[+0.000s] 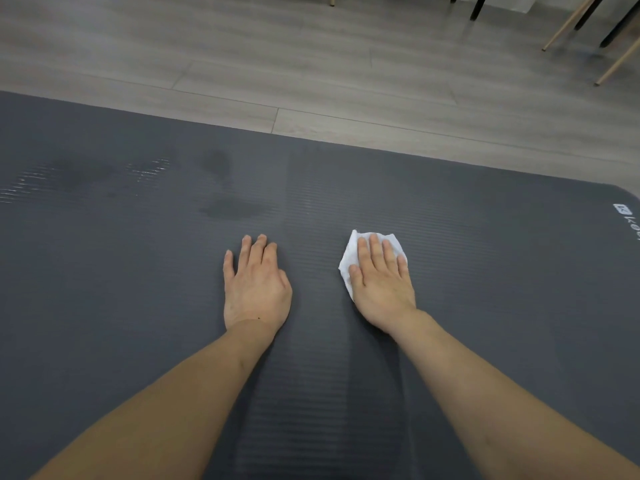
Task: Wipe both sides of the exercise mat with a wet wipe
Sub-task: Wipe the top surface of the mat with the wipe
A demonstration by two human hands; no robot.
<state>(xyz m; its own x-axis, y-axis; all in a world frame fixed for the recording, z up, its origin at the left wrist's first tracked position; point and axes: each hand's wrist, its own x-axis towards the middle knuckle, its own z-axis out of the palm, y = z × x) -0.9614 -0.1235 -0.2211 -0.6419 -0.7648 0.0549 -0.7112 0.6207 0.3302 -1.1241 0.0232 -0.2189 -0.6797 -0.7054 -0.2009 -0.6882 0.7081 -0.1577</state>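
A: Where does the exercise mat [138, 306] lie, and what is on it?

B: The grey ribbed exercise mat lies flat on the wood-plank floor [311, 64], with a logo [623, 216] at its right end. Darker damp patches [221, 188] show on the left part. A white wet wipe [349, 263], crumpled, sits on the mat right of centre.

A: How do the hands stand?

B: The right hand [382, 282] rests palm-down on the wet wipe, its fingers [375, 251] straight and together, pressing and not gripping. The left hand [254, 285] lies flat on the bare mat just beside it, fingers straight, holding nothing.

A: Which step is in hand?

B: By my judgement, wiping the upper side. The stretch toward the logo appears dry, so it is probably still to do, and the underside is likely unwiped.

A: How is the step done well?

B: Keep the palm spread over the wipe so it does not bunch. Stroke along the ribs in overlapping passes toward the right end. Let the left hand brace the mat so it does not creep on the smooth floor. Chair legs [568, 26] stand well apart, beyond the far edge.
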